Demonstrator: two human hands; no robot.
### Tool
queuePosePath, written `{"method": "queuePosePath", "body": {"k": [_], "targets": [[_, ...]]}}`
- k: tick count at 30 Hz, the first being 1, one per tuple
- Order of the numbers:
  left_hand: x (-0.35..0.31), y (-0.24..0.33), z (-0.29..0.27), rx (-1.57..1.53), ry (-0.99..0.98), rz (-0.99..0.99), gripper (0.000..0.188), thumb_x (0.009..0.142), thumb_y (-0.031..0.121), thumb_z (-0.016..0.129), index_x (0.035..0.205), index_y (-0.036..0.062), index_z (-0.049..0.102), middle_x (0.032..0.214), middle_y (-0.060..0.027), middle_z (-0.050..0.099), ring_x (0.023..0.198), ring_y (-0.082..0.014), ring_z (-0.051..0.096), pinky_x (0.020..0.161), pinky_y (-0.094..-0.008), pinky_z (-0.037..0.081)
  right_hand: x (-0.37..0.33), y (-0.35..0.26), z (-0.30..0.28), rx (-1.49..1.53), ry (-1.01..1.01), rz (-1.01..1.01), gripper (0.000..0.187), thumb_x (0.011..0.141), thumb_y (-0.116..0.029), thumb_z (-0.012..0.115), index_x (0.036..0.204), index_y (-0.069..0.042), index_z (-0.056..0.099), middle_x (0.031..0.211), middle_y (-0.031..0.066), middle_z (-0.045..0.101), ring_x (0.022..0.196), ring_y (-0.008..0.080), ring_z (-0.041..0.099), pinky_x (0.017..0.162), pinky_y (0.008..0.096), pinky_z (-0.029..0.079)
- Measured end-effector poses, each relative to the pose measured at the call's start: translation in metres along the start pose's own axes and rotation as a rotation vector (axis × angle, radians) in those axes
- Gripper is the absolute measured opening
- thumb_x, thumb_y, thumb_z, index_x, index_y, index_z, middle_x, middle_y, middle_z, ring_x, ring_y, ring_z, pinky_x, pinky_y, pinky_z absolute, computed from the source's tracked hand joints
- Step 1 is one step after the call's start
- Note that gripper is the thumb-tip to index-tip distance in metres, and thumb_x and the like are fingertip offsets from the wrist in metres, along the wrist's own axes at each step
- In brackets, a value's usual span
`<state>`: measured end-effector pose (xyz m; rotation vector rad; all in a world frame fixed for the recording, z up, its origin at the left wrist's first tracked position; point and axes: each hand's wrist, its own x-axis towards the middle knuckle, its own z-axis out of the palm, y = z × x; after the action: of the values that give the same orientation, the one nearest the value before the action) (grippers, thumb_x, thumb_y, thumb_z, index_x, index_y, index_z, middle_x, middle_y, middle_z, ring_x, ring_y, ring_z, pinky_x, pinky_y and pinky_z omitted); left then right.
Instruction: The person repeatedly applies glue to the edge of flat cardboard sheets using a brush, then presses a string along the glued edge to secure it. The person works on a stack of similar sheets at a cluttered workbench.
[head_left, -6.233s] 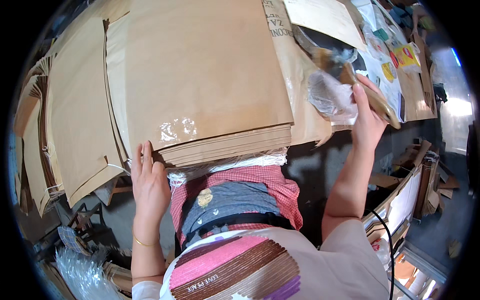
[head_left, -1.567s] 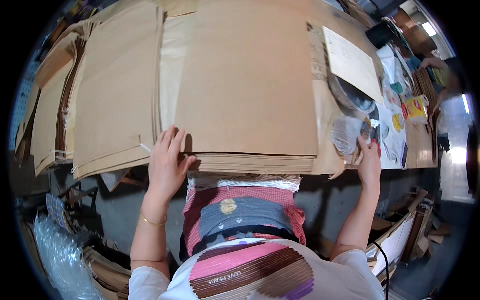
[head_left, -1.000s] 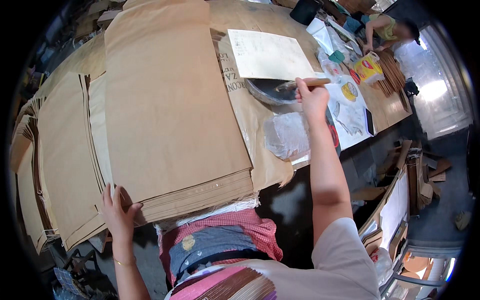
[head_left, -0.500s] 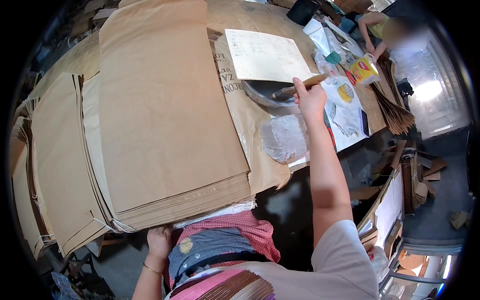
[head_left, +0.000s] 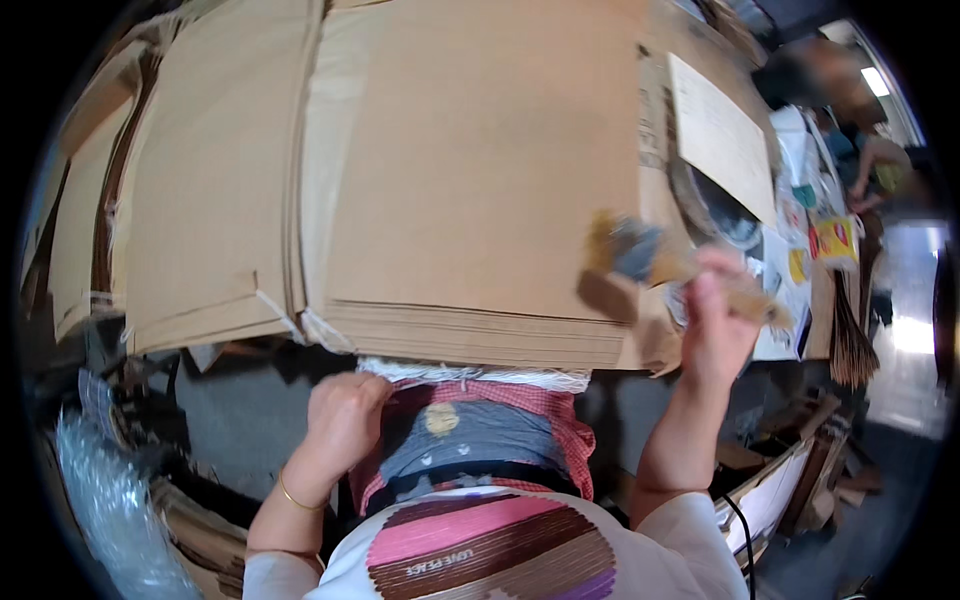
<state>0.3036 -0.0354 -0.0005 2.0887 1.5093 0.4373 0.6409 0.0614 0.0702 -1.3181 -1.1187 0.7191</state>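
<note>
My right hand [head_left: 715, 315] is closed around the wooden handle of a wide flat brush [head_left: 650, 252], blurred by motion. Its bristles hang over the right edge of a stack of brown paper sacks [head_left: 480, 170], and whether they touch the paper I cannot tell. Down at the front edge of the table, my left hand [head_left: 345, 415] has its fingers curled in beside a bundle of white strings [head_left: 470, 374]; what they hold, if anything, is hidden. To the right of the sacks is a round basin [head_left: 728, 215], partly covered by a pale written-on board [head_left: 722, 135].
More stacked sacks [head_left: 215, 170] tied with white string lie to the left. A yellow packet [head_left: 835, 242] sits at the right, near another person's arm [head_left: 880, 170]. Clear plastic wrap [head_left: 110, 500] and cardboard pieces surround the floor below.
My right hand has brought the brush from the basin leftward to the sack stack's right edge. The view has turned right, and my left hand remains near the table's front edge.
</note>
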Motion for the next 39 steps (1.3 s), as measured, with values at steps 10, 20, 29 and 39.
{"method": "queuePosePath", "body": {"k": [10,20,29,39], "targets": [[0.032,-0.004,-0.022,0.465,0.244,0.103,0.014,0.066,0.010,0.057,0.076,0.0005,0.060,0.116,-0.0167,0.059,0.092,-0.0261,0.054,0.076,-0.0337,0.042,-0.026,-0.015,0.135,-0.196,-0.806,-0.323,0.016,0.076,-0.004,0.072,0.090,0.000,0.066,0.076,0.0102,0.063,0.064,0.0210,0.059,0.059,0.0284,0.047],[0.042,-0.012,-0.015,0.462,0.136,0.096,0.016,0.068,0.010,0.057,0.078,-0.0007,0.063,0.121,-0.0214,0.058,0.098,-0.0257,0.054,0.078,-0.0331,0.044,-0.040,-0.010,0.150,-0.151,-0.746,-0.009,0.010,0.078,-0.004,0.070,0.086,0.002,0.067,0.076,0.0044,0.064,0.069,0.0101,0.060,0.061,0.0228,0.047],[0.045,-0.011,-0.013,0.427,0.078,0.066,0.017,0.066,0.003,0.057,0.081,-0.0034,0.061,0.119,-0.0217,0.058,0.100,-0.0305,0.055,0.084,-0.0373,0.045,-0.004,0.022,0.053,-0.620,-0.445,-0.039,0.022,0.078,-0.017,0.066,0.073,0.003,0.062,0.064,0.0139,0.064,0.059,0.0220,0.064,0.056,0.0320,0.049],[0.050,0.001,-0.013,0.479,0.040,0.040,0.007,0.077,0.001,0.055,0.072,-0.0036,0.053,0.122,-0.0237,0.057,0.102,-0.0353,0.054,0.088,-0.0395,0.045,0.009,0.020,0.030,-0.939,-0.344,-0.039,0.024,0.076,-0.017,0.061,0.064,0.004,0.058,0.060,0.0209,0.058,0.058,0.0367,0.060,0.057,0.0420,0.048]]}}
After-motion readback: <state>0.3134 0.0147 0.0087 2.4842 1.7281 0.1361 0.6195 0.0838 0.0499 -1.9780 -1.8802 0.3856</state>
